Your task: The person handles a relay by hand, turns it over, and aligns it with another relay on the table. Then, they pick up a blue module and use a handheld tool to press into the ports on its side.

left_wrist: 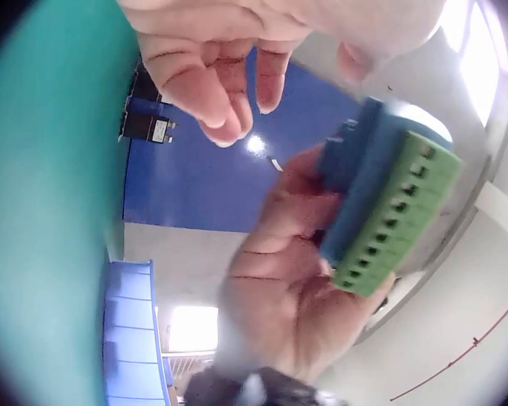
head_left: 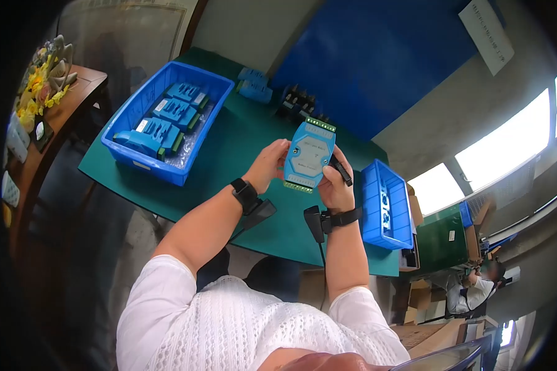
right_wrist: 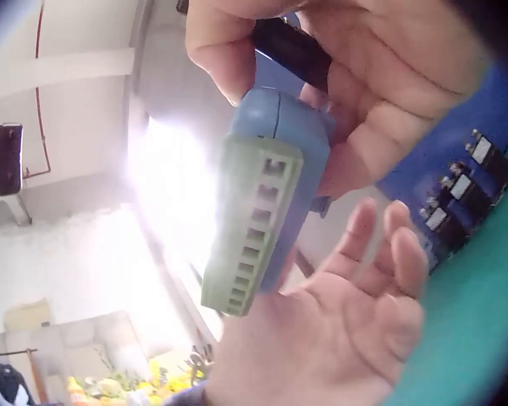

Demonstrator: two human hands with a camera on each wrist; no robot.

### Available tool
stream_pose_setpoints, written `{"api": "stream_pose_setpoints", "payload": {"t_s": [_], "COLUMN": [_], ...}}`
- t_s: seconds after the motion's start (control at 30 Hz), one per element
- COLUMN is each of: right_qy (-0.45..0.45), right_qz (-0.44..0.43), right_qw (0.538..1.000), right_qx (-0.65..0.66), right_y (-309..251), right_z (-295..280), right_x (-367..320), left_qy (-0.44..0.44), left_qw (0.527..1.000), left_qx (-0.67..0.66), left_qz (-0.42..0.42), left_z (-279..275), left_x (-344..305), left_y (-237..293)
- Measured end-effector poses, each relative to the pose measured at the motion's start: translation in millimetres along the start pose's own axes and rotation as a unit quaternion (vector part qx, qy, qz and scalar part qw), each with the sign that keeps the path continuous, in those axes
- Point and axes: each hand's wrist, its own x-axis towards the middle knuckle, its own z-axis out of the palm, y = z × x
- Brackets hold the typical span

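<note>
A light-blue electronic module [head_left: 310, 154] with green screw terminal blocks along two opposite ends is held up over the table. My right hand [head_left: 337, 185] grips it by one side, thumb on the labelled face. Tucked in that same hand is a black stick-like thing [right_wrist: 292, 51]; what it is I cannot tell. My left hand [head_left: 269, 164] is beside the module's other side, its loosely bent fingers [left_wrist: 195, 93] apart from it in the left wrist view. One green terminal block [left_wrist: 398, 216] faces the left wrist camera.
On the green table [head_left: 229, 204], a blue bin [head_left: 182, 176] at left holds several similar modules. Another blue bin [head_left: 399, 238] stands at right. More blue modules [head_left: 255, 86] and dark parts [head_left: 300, 102] lie at the back. Another person [head_left: 473, 294] sits far right.
</note>
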Motion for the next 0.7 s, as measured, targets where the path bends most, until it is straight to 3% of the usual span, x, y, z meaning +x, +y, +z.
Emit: {"api": "stream_pose_setpoints", "payload": {"t_s": [0.1,0.2,0.4,0.57,0.7], "right_qy": [0.045,0.071,0.066,0.053,0.113], "right_qz": [0.007,0.020,0.021,0.017,0.038], "right_qw": [0.999,0.997,0.998,0.998,0.989], "right_qx": [-0.004,0.014,-0.012,-0.029,-0.091], "right_y": [20.3,34.2,42.9,34.2,30.4], "right_z": [-19.7,-36.5,-54.2,-57.0,-54.3], "right_x": [-7.2,-13.0,-15.2,-19.9,-19.6], "left_qy": [-0.052,-0.042,-0.052,-0.060,-0.055], "left_qw": [0.997,0.997,0.995,0.993,0.984], "left_qx": [-0.046,0.046,0.081,-0.008,-0.122], "left_qz": [-0.037,-0.035,-0.041,-0.098,-0.122], "left_z": [5.2,13.6,12.1,14.6,17.6], "left_x": [-3.2,-7.0,-6.4,-11.0,-11.8], "left_y": [2.4,2.7,0.6,1.9,9.2]}}
